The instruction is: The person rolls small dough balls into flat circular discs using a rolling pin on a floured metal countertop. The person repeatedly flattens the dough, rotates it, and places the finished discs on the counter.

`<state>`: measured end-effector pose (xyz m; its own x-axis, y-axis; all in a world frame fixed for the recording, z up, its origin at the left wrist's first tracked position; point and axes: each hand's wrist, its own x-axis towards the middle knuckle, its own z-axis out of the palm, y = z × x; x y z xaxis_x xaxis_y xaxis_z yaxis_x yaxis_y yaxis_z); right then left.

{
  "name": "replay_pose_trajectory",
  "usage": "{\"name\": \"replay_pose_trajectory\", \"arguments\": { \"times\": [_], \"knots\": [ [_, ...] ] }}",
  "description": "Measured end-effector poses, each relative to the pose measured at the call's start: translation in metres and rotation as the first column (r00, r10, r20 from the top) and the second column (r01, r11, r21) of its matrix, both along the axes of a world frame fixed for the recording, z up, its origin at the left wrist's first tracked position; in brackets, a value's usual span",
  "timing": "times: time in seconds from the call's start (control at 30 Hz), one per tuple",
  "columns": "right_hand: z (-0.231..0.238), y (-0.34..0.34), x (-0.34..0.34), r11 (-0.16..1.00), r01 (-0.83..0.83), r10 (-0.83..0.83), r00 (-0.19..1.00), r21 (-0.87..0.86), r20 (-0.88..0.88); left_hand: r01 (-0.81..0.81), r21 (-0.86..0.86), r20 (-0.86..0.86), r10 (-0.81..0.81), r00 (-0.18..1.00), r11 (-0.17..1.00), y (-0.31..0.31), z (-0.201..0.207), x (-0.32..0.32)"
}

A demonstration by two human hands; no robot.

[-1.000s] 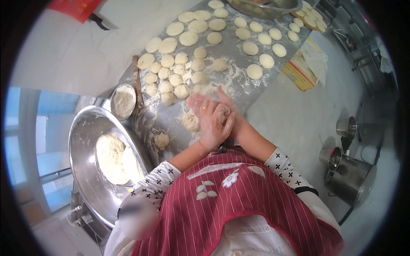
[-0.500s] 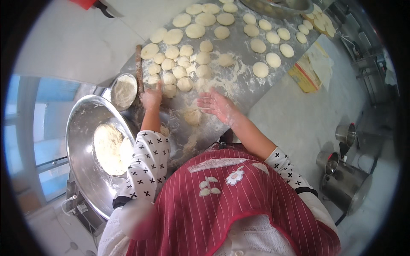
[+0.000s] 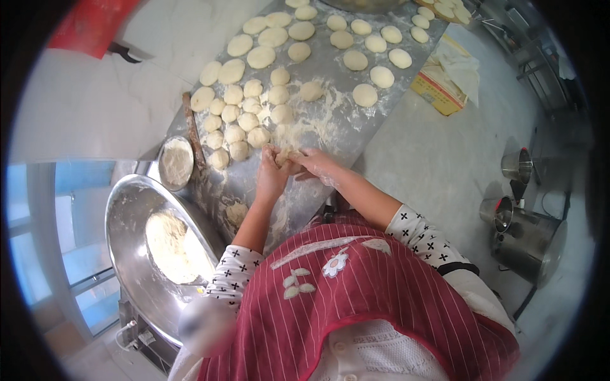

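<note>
My left hand point(image 3: 273, 174) and my right hand point(image 3: 316, 166) meet over the floured grey table. Their fingers are closed around a small lump of dough point(image 3: 287, 156), partly hidden by them. Just beyond lie several round dough balls point(image 3: 235, 133) in a cluster. Farther up the table are flattened dough discs point(image 3: 272, 37), spread apart. Another rough dough piece point(image 3: 236, 214) rests on the table beside my left forearm.
At the left, a large steel basin point(image 3: 121, 219) holds a big mass of dough point(image 3: 171, 244). A bowl of flour point(image 3: 176, 163) and a wooden rolling pin point(image 3: 192, 130) sit along the table's left edge. A yellow-and-red paper sack point(image 3: 440, 92) lies right; metal pots point(image 3: 527, 241) stand far right.
My left hand has drawn back from the dough balls and my right hand has turned inward. Both now close on a dough lump. The whole view has shifted.
</note>
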<state>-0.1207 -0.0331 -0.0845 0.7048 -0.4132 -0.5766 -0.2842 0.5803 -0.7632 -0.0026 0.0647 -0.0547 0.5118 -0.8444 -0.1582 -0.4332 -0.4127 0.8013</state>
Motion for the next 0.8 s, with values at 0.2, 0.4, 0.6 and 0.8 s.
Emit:
{"name": "replay_pose_trajectory", "arguments": {
  "times": [0.2, 0.4, 0.6, 0.8],
  "knots": [
    [0.03, -0.022, 0.002, 0.743, -0.088, 0.138, 0.99, -0.664, 0.023, -0.083, -0.106, -0.836, -0.043, 0.548, 0.991, -0.005, 0.039, 0.013],
    [0.052, -0.027, -0.015, 0.829, -0.049, 0.18, 0.966, -0.557, 0.184, 0.055, 0.018, -0.722, -0.025, 0.691, 0.998, -0.017, 0.063, 0.005],
    [0.091, -0.012, -0.017, 0.397, -0.102, 0.055, 0.995, -0.912, -0.088, -0.04, -0.11, -0.909, -0.084, 0.408, 0.993, -0.008, 0.08, -0.012],
    [0.101, 0.005, -0.017, 0.53, 0.133, 0.033, 0.984, -0.837, 0.177, -0.055, -0.067, -0.583, 0.005, 0.813, 0.996, -0.004, 0.064, 0.006]
  ]
}}
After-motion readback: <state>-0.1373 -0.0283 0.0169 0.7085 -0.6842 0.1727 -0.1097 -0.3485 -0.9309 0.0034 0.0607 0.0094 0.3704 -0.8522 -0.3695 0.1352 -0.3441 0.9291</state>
